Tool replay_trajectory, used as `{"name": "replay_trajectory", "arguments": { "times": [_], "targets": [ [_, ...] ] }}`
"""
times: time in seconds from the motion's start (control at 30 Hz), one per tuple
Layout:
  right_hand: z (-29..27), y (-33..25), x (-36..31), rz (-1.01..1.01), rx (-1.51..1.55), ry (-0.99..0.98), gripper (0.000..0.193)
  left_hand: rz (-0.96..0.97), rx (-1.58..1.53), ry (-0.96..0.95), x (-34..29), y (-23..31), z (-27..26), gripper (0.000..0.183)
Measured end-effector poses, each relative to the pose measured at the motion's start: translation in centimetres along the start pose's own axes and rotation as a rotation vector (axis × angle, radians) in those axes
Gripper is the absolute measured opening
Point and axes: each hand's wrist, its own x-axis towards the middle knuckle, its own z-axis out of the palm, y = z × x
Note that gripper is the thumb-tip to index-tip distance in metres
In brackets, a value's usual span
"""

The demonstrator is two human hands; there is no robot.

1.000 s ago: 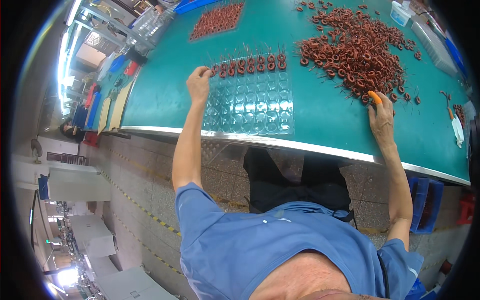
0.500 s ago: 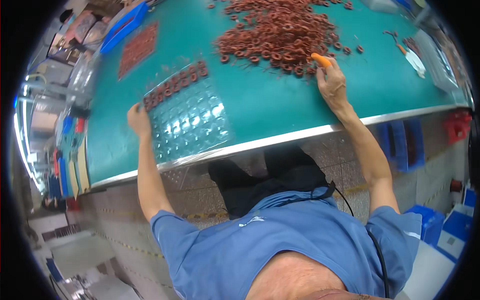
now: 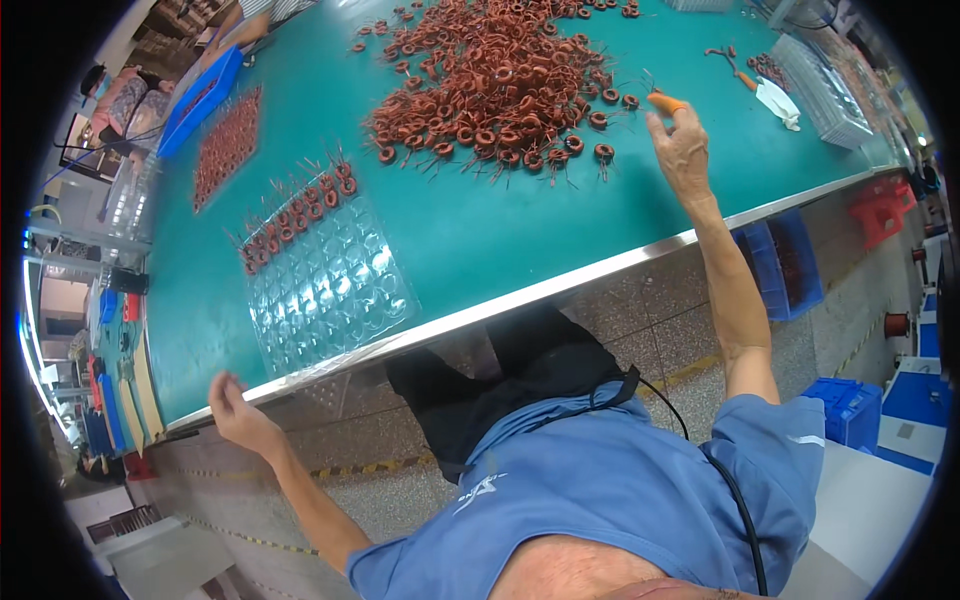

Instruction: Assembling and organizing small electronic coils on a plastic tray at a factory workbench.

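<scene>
My right hand (image 3: 682, 155) is over the table beside a big heap of reddish-brown ring coils (image 3: 500, 75) with wire leads. An orange finger cot (image 3: 665, 103) covers one of its fingertips; thumb and finger are apart, and no coil shows between them. At the table's front edge, my left hand (image 3: 240, 415) hangs in the air with loosely bent fingers and nothing visible in them. Between the hands lies a clear plastic tray (image 3: 335, 285) with round pockets. Coils (image 3: 300, 215) fill its far rows, leads sticking up; the nearer pockets hold none.
Farther left lie another batch of coils in rows (image 3: 226, 145) and a blue bin (image 3: 200, 100). At the right are an orange-handled tool (image 3: 747, 82), a white piece (image 3: 778, 103) and stacked clear trays (image 3: 820, 95). Below the table edge stands a blue crate (image 3: 780, 265).
My left hand has left the tray's far left corner and come back toward me past the table edge. My right hand has moved slightly away from the heap. The whole view has shifted.
</scene>
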Motion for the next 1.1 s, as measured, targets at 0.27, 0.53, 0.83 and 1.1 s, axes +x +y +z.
{"name": "replay_trajectory", "arguments": {
  "times": [0.27,0.53,0.83,1.1],
  "targets": [
    [3.5,-0.6,-4.0,-0.347,-0.079,-0.252,0.041,-0.169,-0.147,-0.184,-9.4,0.3,0.5,0.015],
    [2.8,0.1,-3.7,-0.287,0.095,-0.294,0.028,-0.183,-0.292,-0.263,-12.9,0.4,-1.2,0.010],
    [3.7,0.0,-4.2,-0.505,0.028,-0.285,0.025,-0.368,-0.266,-0.352,-20.0,2.7,-2.0,0.011],
    [2.9,-0.5,-2.2,-0.564,-0.043,-0.494,0.028,-0.217,-0.236,-0.581,-22.4,7.5,3.5,0.010]
  ]
}}
